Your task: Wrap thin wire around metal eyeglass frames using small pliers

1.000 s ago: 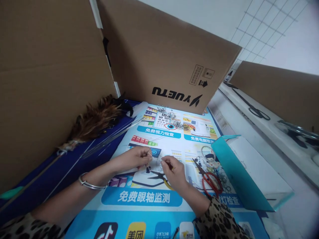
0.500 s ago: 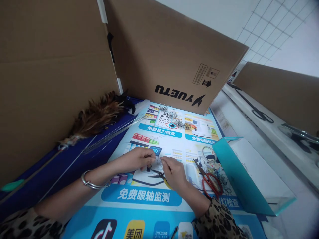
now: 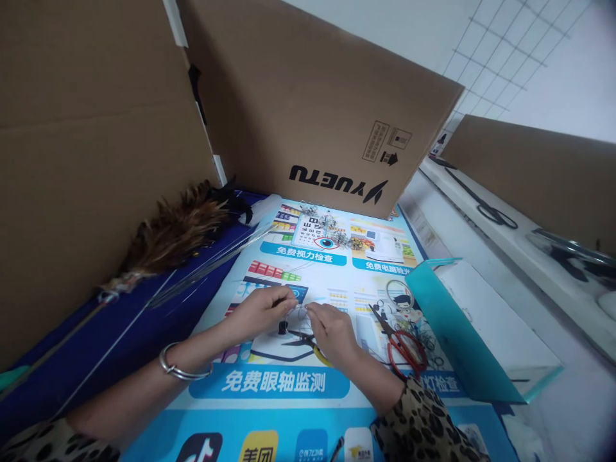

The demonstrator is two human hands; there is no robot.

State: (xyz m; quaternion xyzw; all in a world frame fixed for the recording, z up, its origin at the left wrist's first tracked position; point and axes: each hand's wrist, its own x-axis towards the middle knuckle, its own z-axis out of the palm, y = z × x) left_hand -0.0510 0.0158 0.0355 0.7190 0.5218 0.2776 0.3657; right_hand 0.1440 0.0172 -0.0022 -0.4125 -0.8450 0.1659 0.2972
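My left hand (image 3: 269,308) pinches a thin wire (image 3: 299,309) between thumb and fingertips. Facing it closely, my right hand (image 3: 333,328) is also closed on the wire, which curves in the small gap between the two hands. The exact shape of the wire is too fine to make out. Just below my fingers lie pliers (image 3: 299,339) with dark jaws and a yellow handle, partly covered by my right hand. To the right of that hand rest red-handled scissors (image 3: 407,350), beside a heap of small wire rings (image 3: 430,343).
Silvery wire clusters (image 3: 332,224) lie at the back of the printed sheet (image 3: 269,410). Long loose wires (image 3: 212,266) and a feather duster (image 3: 168,237) are on the left. An open teal box (image 3: 447,333) stands on the right, and cardboard panels (image 3: 308,96) rise behind.
The view has shifted slightly, so the surroundings sit a little further left. Both hands keep their pinch on the wire, with the fingertips moving only a little.
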